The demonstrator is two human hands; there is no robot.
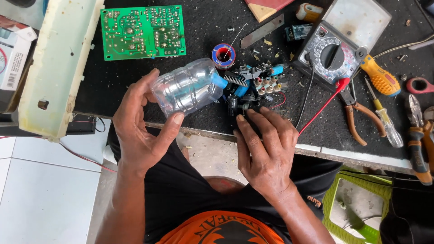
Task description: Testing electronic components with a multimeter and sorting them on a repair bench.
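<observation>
My left hand (138,126) grips a clear plastic bottle (187,86) lying on its side, its blue neck pointing right over the bench edge. A heap of small electronic parts (260,81) with blue capacitors and connectors sits just past the bottle's mouth. My right hand (266,144) rests palm down at the bench edge, fingertips touching a small black part (239,105) at the near side of the heap. Whether the fingers pinch it is hidden.
A green circuit board (143,31) lies at the back left beside a long cream casing (56,63). An analog multimeter (343,40) with a red probe lead (325,104), a solder spool (224,55), pliers (359,115) and screwdrivers (379,74) cover the black bench mat on the right.
</observation>
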